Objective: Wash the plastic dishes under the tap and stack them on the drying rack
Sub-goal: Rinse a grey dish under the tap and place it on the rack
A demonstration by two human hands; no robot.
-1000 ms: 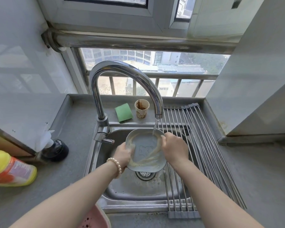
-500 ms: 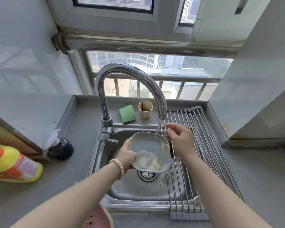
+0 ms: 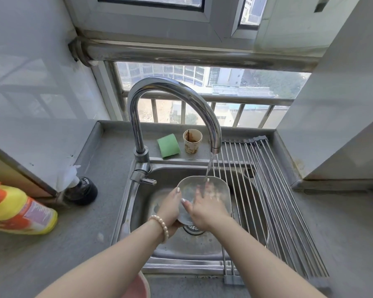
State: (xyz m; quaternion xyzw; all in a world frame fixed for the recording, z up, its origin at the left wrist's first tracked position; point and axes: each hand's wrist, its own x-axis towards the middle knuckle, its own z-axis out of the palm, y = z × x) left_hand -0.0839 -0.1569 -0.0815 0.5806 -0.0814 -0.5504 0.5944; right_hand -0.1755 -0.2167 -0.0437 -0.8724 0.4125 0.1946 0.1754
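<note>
Over the stainless steel sink (image 3: 138, 211), a grey plastic dish (image 3: 222, 190) with rounded corners sits tilted under the thin stream from the curved chrome tap (image 3: 181, 89). The left hand (image 3: 170, 209), a pearl bracelet on its wrist, grips the dish's left rim with curled fingers, while the right hand (image 3: 205, 208) lies inside the dish, its blurred fingers spread straight against the wet surface. A roll-up rack of steel rods (image 3: 267, 190) spans the sink's right side, and on the matte grey bench (image 3: 52, 254) behind stand a green sponge (image 3: 168, 145) and a stained paper cup (image 3: 192, 140).
</note>
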